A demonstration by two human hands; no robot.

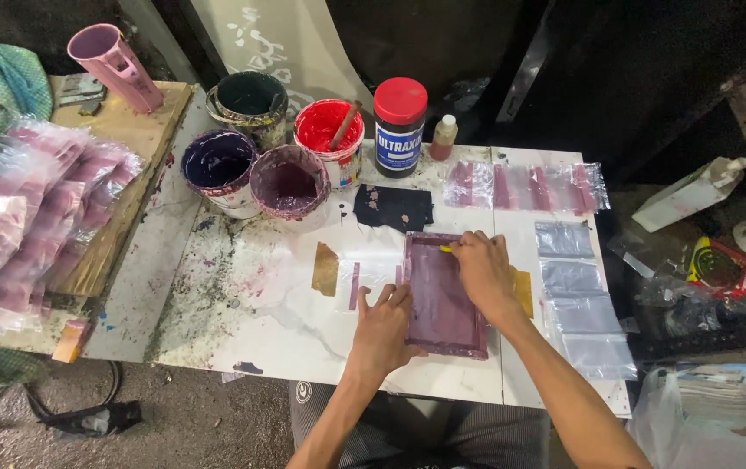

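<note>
A small purple-stained printing frame (439, 300) lies flat on the white worktable (260, 321). My left hand (381, 326) presses on the frame's left edge, fingers spread. My right hand (482, 271) rests over the frame's upper right part, gripping a small yellow-tipped tool (446, 249) against the screen. A clear plastic bag with a purple stripe (360, 280) sticks out from under the frame's left side. A brown tape patch (325, 269) sits just left of it.
Several paint buckets (256, 169) and a red-lidded jar (400, 126) stand at the table's back. Printed bags (525, 185) and blank clear bags (581, 308) lie on the right. A stack of printed bags (26, 217) rests on a wooden board at left.
</note>
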